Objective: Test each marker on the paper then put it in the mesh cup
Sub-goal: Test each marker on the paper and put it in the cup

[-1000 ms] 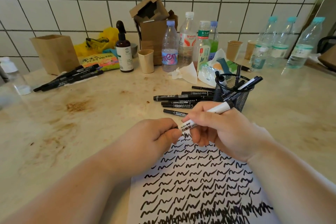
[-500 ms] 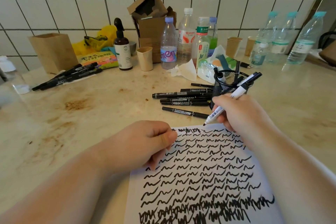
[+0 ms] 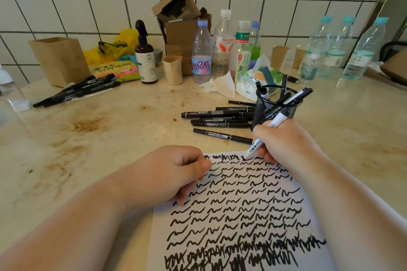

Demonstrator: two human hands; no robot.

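Observation:
A white sheet of paper (image 3: 293, 196) covered in rows of black squiggles lies at the front of the counter. My right hand (image 3: 288, 145) grips a white-barrelled marker (image 3: 257, 145), uncapped, with its tip touching the paper's top edge. My left hand (image 3: 171, 176) rests curled on the paper's left part, fingers closed around the pulled-off cap, which is hidden inside them. Just behind my right hand stands the black mesh cup (image 3: 271, 109), holding several markers. Several black markers (image 3: 211, 114) lie loose on the counter to the left of the cup.
Another bunch of black markers (image 3: 77, 91) lies at the far left near a brown paper box (image 3: 58, 59). Bottles (image 3: 201, 53), paper cups (image 3: 172, 69), a spray bottle (image 3: 145, 59), a cardboard box (image 3: 178, 26) and tissues (image 3: 220, 87) line the tiled wall. Water bottles (image 3: 361, 50) stand far right.
My left hand pulled the cap off the white marker and dropped onto the paper. My right hand swung the marker tip down to the paper's top edge.

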